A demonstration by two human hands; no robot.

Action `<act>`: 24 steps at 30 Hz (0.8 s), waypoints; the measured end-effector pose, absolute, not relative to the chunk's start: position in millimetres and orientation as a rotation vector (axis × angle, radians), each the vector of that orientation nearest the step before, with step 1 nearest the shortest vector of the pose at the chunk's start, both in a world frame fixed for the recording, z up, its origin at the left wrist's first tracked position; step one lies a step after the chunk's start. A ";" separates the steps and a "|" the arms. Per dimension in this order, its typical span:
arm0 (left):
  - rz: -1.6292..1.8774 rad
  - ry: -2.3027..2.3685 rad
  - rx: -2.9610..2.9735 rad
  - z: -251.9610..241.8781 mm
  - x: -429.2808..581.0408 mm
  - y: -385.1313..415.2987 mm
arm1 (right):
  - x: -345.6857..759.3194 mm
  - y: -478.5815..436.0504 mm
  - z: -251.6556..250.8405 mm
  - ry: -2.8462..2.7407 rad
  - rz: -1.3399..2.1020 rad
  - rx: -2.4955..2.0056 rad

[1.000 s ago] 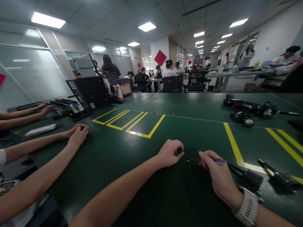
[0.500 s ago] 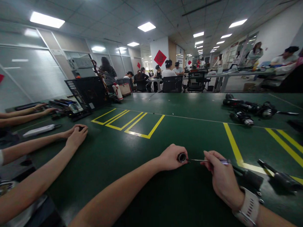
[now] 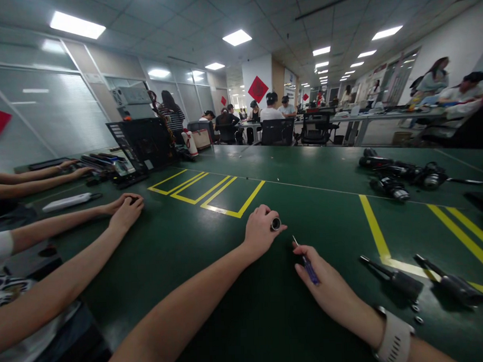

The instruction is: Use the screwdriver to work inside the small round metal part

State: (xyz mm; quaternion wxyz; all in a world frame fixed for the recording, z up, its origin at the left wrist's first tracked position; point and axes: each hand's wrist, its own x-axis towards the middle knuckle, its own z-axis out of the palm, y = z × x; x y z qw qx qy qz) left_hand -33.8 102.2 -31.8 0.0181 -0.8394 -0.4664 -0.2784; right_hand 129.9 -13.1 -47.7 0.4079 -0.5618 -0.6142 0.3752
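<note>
My left hand [image 3: 261, 230] is closed round a short dark tube [image 3: 275, 224] whose round open end faces me; most of its body is hidden by the fingers. In my right hand [image 3: 322, 276] is a screwdriver [image 3: 310, 269] with a purple handle and a thin metal shaft. Its tip points up and left, a little apart from the tube. Right of that hand, two black cylindrical parts with rods, one nearer [image 3: 405, 285] and one farther right [image 3: 459, 289], lie on the green table [image 3: 214, 308]. Two small metal rings [image 3: 418, 319] sit close by them.
Several black and silver parts [image 3: 400, 175] lie at the back right. Yellow tape [image 3: 222, 209] marks the tabletop. On the left are a co-worker's hands [image 3: 127, 209], a white bar-shaped object [image 3: 68, 202] and a black computer case [image 3: 145, 145]. People sit beyond the table.
My left hand has moved up and left with the tube. My right hand has drawn left and down, and the screwdriver has swung from nearly level to slanting upward, away from the tube.
</note>
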 end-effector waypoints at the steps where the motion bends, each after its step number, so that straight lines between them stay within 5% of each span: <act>1: -0.850 -1.480 -2.611 -31.5 -34.9 102.3 | 129.3 -14.1 -48.6 -1.626 0.919 -1.422; 16: -1.323 -1.591 -3.081 -48.4 -43.6 125.0 | 128.3 -16.1 -42.8 -1.490 1.015 -1.280; 24: -0.809 -1.420 -3.622 -20.3 -38.8 99.5 | 136.3 -10.3 -48.5 -1.076 1.113 -1.257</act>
